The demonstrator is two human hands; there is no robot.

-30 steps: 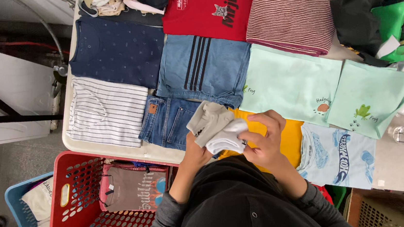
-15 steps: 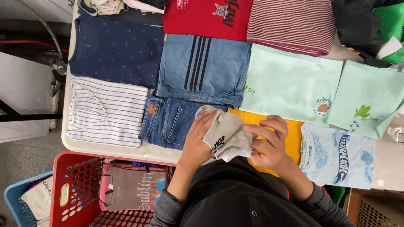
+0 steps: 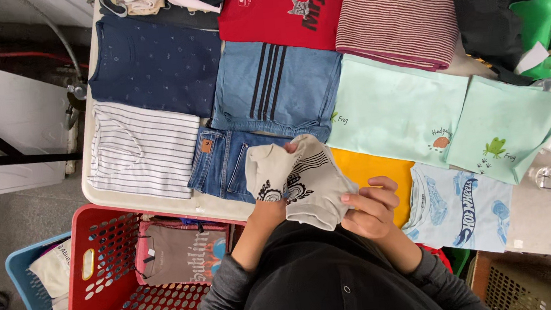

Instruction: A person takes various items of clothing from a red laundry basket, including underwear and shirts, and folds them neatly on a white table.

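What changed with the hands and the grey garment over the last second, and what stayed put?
The grey printed garment has been opened out: a second ago it was bunched over the yellow shirt, now it is spread wider and held further left, over the jeans. The left hand moved underneath it; the right hand dropped to its lower right edge. Both still grip it. The folded clothes on the table and the red basket stayed put.

Folded shirts [image 3: 154, 62] cover the table [image 3: 160, 201] above a red basket [image 3: 101, 293].

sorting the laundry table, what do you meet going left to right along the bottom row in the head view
blue basket → red basket → jeans → beige garment held in both hands → yellow shirt → light blue printed shirt
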